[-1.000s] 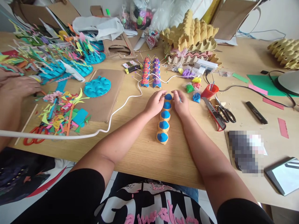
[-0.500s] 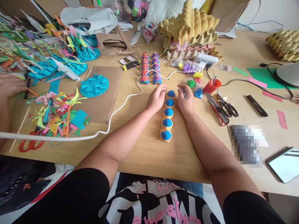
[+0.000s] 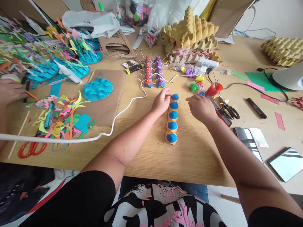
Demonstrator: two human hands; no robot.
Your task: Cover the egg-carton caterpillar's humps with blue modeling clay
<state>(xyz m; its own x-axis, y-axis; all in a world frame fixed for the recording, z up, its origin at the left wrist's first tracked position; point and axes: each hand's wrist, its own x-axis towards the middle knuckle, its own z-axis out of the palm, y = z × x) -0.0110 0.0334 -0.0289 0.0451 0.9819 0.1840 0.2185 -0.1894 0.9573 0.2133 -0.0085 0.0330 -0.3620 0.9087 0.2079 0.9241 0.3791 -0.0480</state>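
Observation:
A strip of egg-carton cups (image 3: 172,120), orange-brown at the sides with blue tops, lies lengthwise in front of me. My left hand (image 3: 162,101) is beside its far end on the left, fingers curled together; what they hold, if anything, is hidden. To the right of the strip, apart from it, my right hand (image 3: 203,108) is palm down with bent fingers pressed together, and its grip is hidden. Just beyond that hand are a bit of blue clay (image 3: 201,93) and a red cup (image 3: 214,89) with thin sticks in it.
Red (image 3: 148,72) and purple (image 3: 159,72) decorated strips with pins stand beyond. A white cable (image 3: 132,98) crosses the left side. A cutter (image 3: 221,110) and scissors (image 3: 229,108) lie right. Another person's hand (image 3: 11,91) is at far left, near paper scraps (image 3: 60,118).
My right hand has moved right, away from the strip toward the red cup, and turned palm down. The thin stick seen in it before no longer shows. My left hand stays by the strip.

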